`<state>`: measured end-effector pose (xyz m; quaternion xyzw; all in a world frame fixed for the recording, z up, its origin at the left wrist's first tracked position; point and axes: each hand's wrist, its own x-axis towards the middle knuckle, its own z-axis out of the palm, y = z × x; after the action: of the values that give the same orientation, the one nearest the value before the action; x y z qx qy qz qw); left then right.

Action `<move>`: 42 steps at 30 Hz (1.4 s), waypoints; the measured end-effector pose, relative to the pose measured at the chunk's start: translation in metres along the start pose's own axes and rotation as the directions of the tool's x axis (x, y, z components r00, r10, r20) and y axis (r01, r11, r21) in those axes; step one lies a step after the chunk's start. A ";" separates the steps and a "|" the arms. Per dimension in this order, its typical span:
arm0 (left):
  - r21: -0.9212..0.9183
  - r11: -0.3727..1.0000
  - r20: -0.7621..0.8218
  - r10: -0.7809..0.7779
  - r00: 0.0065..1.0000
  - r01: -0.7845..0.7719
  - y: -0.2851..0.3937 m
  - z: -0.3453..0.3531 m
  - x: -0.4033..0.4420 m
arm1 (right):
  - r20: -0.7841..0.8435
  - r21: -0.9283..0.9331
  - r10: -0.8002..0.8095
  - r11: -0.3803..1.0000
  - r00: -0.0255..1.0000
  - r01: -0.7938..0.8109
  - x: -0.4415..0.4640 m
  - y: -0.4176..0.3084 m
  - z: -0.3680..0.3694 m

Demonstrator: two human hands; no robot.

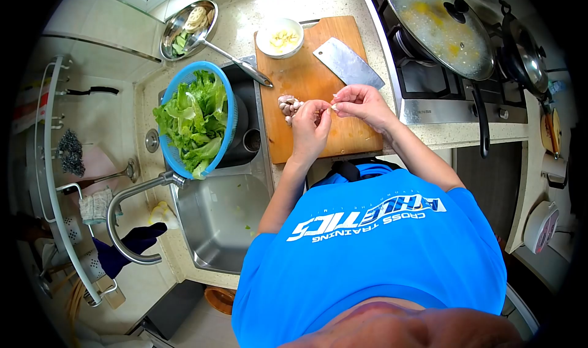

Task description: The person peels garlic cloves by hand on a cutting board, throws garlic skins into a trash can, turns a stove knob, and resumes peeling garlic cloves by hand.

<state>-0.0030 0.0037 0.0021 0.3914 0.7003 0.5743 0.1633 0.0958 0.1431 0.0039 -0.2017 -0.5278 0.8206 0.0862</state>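
My left hand (311,127) and my right hand (367,108) meet over the wooden cutting board (349,137), fingertips pinched together. Between them is a small pale piece that looks like a garlic clove (334,105), mostly covered by the fingers. A pile of unpeeled garlic cloves (288,105) lies just beside my left hand. Farther back on the board stands a white bowl (267,47) with pale yellow pieces in it. A cleaver (349,63) rests flat beyond my right hand, its blade crossing the board's right edge.
Leafy greens (195,118) fill a blue basket (228,97) by the sink (220,225). A metal bowl (214,18) with a ladle (236,60) stands behind. On the right, a lidded pan (441,26) with bubbling contents sits on the gas stove (429,110). The faucet (116,216) reaches out at left.
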 end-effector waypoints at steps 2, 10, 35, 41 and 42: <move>-0.112 0.986 0.016 -0.120 0.993 0.121 -0.011 0.001 -0.002 | -0.009 0.013 0.014 1.000 1.000 -0.014 0.001 0.001 -0.002; -0.561 0.759 0.170 -0.283 0.944 0.329 -0.006 -0.002 0.002 | 0.008 0.015 0.007 1.000 1.000 -0.007 -0.003 -0.007 0.003; 0.081 0.997 -0.114 0.003 0.993 0.006 -0.011 0.021 -0.006 | -0.248 -0.359 -0.448 0.866 0.859 0.348 -0.010 0.019 0.031; -0.002 1.000 -0.121 0.007 0.993 -0.007 -0.014 0.025 -0.004 | -0.090 -0.644 -0.649 0.616 0.755 0.453 -0.012 0.005 0.038; -0.001 1.000 -0.124 0.005 0.992 -0.006 -0.015 0.025 -0.004 | -0.087 -0.643 -0.648 0.617 0.756 0.454 -0.012 0.003 0.038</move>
<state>0.0113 0.0174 -0.0204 0.3569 0.7075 0.5983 0.1183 0.0904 0.1057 0.0175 -0.1701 -0.7690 0.5051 0.3528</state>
